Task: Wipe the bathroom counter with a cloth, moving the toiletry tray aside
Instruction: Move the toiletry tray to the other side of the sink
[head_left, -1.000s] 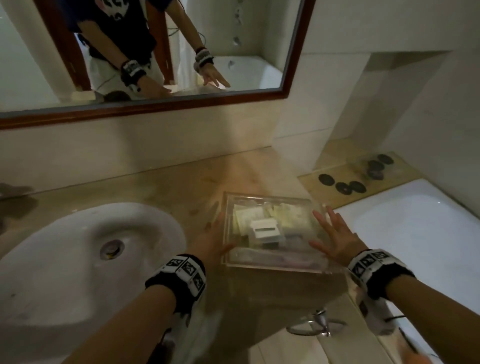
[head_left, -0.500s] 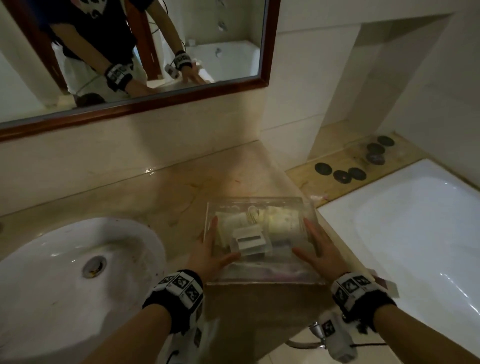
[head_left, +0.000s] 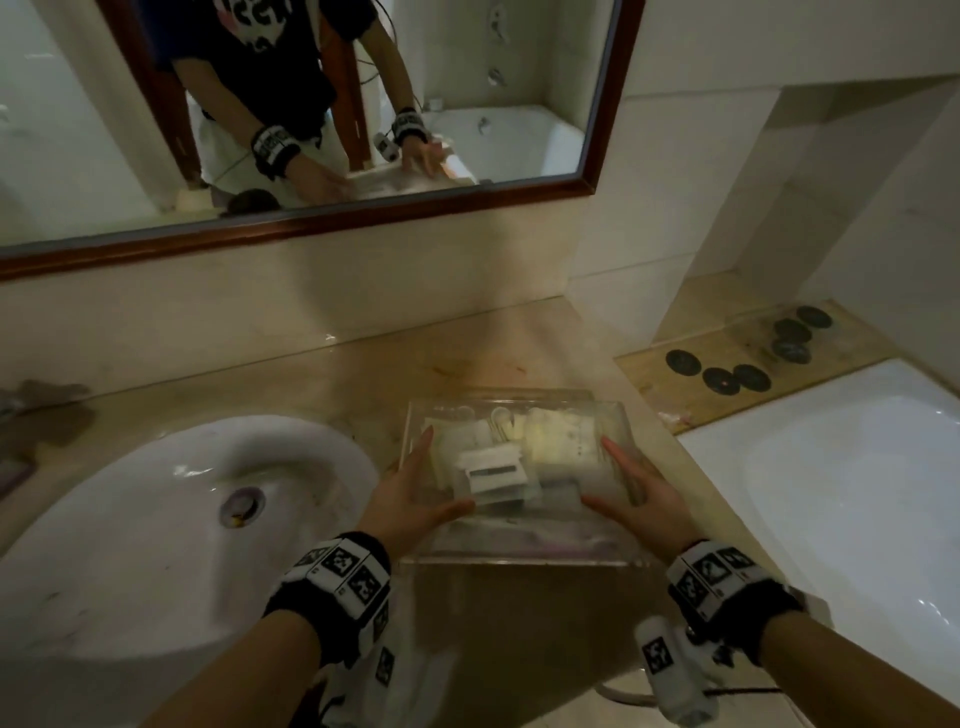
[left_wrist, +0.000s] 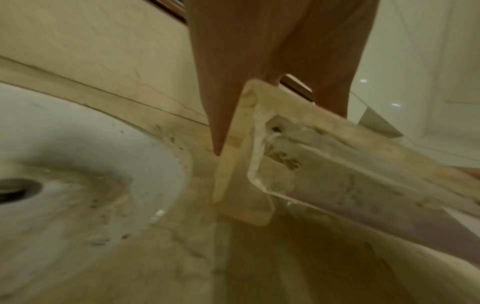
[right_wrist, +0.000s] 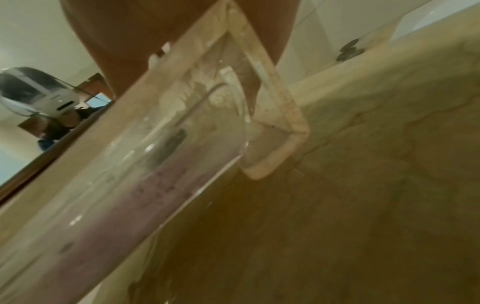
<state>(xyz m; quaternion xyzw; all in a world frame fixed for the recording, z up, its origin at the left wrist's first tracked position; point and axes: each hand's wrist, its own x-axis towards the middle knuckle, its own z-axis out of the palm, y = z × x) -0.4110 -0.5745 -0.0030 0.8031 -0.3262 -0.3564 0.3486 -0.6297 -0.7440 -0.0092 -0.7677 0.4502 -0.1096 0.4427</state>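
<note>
The toiletry tray (head_left: 519, 557) is a clear acrylic box with white packets and small boxes inside. It is on the beige counter (head_left: 415, 358), right of the sink, and looks raised slightly above it. My left hand (head_left: 410, 493) holds its left side, thumb over the near rim. My right hand (head_left: 641, 493) holds the right side the same way. In the left wrist view my fingers (left_wrist: 233, 61) lie along the tray (left_wrist: 324, 164) corner. The right wrist view shows the tray (right_wrist: 155, 154) from below, under my right hand (right_wrist: 182, 20). I see no cloth.
A white oval sink (head_left: 156, 519) fills the counter's left. A white bathtub (head_left: 857, 493) lies to the right, below a wooden ledge with several dark round discs (head_left: 737, 376). A framed mirror (head_left: 467, 78) hangs on the back wall. A blurred grey shape (head_left: 47, 410) sits far left.
My hands went from reaching beside the tray to gripping its two sides, thumbs now over the near rim. The tray has come slightly towards me and seems to have risen.
</note>
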